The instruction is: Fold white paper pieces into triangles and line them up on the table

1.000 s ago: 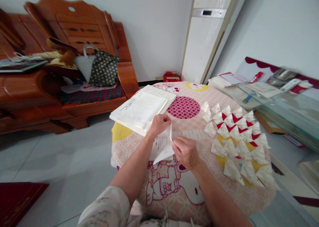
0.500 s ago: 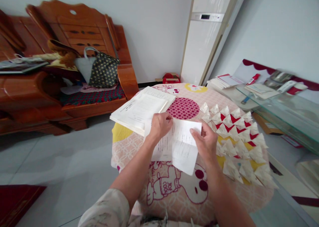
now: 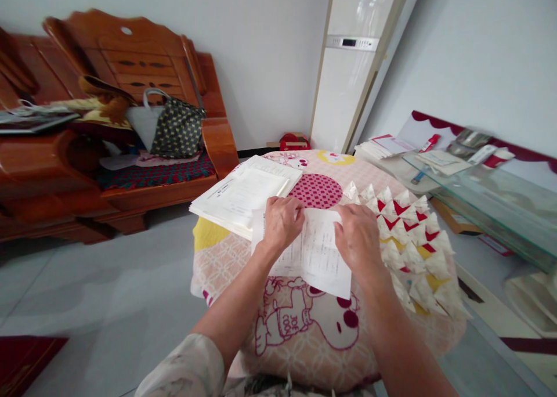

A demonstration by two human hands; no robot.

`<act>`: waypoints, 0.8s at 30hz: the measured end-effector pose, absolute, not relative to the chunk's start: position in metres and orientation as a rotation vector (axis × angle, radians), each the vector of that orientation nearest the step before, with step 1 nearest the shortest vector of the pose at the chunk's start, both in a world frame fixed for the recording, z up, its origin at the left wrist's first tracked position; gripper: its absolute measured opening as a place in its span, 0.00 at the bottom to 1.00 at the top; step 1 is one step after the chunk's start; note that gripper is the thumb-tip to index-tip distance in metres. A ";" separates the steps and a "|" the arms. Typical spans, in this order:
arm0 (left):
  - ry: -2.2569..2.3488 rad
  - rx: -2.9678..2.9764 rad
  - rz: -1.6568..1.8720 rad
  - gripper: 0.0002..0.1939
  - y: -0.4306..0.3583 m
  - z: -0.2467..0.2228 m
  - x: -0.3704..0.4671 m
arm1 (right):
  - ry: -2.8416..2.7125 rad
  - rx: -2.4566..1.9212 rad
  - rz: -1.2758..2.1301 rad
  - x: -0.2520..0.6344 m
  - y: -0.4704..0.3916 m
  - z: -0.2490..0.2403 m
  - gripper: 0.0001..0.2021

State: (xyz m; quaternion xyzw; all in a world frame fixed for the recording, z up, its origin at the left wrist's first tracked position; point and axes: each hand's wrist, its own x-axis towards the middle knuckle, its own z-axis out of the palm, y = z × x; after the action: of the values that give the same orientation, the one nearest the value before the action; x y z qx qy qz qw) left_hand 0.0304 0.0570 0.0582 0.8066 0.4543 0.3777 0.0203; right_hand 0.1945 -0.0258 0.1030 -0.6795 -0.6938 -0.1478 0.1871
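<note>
My left hand [image 3: 284, 224] is closed on the upper middle of a printed paper sheet [image 3: 322, 255], which has a crease down its middle. At the sheet's upper right corner, my right hand [image 3: 359, 234] pinches the edge between thumb and fingers. The sheet lies over the patterned tablecloth [image 3: 226, 263] in front of me. Behind my left hand is a stack of printed papers [image 3: 243, 194]. Right of my right hand stand rows of folded paper triangles [image 3: 413, 234], with red and yellow cloth showing between them.
A glass table [image 3: 487, 211] at the right holds papers [image 3: 444, 158], metal bowls and a red marker [image 3: 430, 143]. A wooden sofa [image 3: 139, 54] with a patterned bag [image 3: 178, 127] stands at the back left. A tall white cabinet unit [image 3: 342, 89] is behind the table.
The sheet's right part, earlier folded over at the top, is now opened out flatter. My right hand has turned over and shifted up slightly. The view has shifted a little.
</note>
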 end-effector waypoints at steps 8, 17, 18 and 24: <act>1.227 2.509 1.127 0.05 0.062 0.056 0.033 | -2.109 -1.700 -0.054 0.183 0.016 0.080 0.07; 1.134 2.525 0.983 0.05 0.076 0.069 0.025 | -2.098 -1.714 0.046 0.189 0.032 0.082 0.11; 1.140 2.526 0.975 0.05 0.077 0.070 0.025 | -2.092 -1.716 0.048 0.189 0.032 0.082 0.11; 1.170 2.520 0.962 0.05 0.076 0.070 0.026 | -2.063 -1.734 0.041 0.187 0.032 0.084 0.12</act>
State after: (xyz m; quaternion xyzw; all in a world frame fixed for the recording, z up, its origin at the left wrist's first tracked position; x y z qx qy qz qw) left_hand 0.0264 0.0764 0.0696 0.8527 0.3960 0.3255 0.1007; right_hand 0.1872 0.0319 0.0837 -0.6272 -0.7466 0.0149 0.2214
